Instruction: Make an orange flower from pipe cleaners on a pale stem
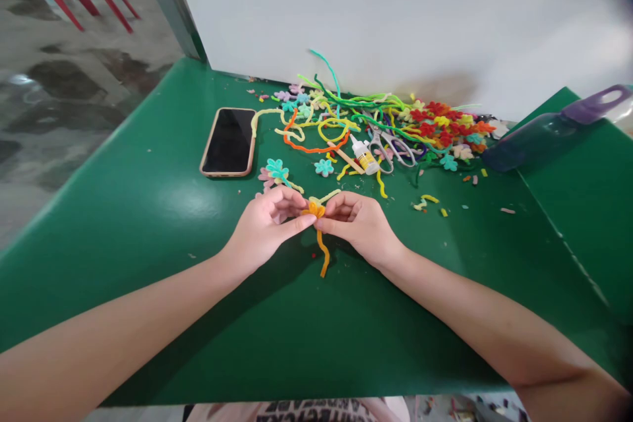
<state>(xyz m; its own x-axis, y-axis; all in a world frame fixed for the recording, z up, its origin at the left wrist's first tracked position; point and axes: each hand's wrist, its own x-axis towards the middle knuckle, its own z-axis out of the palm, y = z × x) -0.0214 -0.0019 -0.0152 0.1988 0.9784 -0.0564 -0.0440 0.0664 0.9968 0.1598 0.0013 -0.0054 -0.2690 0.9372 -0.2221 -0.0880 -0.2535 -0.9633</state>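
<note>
Between my two hands is a small orange pipe-cleaner flower [317, 209], its wavy tail hanging down toward me. My left hand [270, 221] pinches its left side with thumb and fingers. On the other side, my right hand [360, 223] closes its fingertips on the same flower. A pale yellow strand [330, 196] sticks out behind it. Just beyond my left hand lie a turquoise flower [277, 170] and a pink one [266, 177]. Another turquoise flower [324, 167] lies farther to the right.
On the green table [148, 211] are a phone [229, 142], a small glue bottle [364, 155], scissors [390, 145], an orange strand [316, 148] and a heap of red flowers [438, 122]. A bottle [548, 132] lies tilted at the right. Behind stands a white panel [395, 13].
</note>
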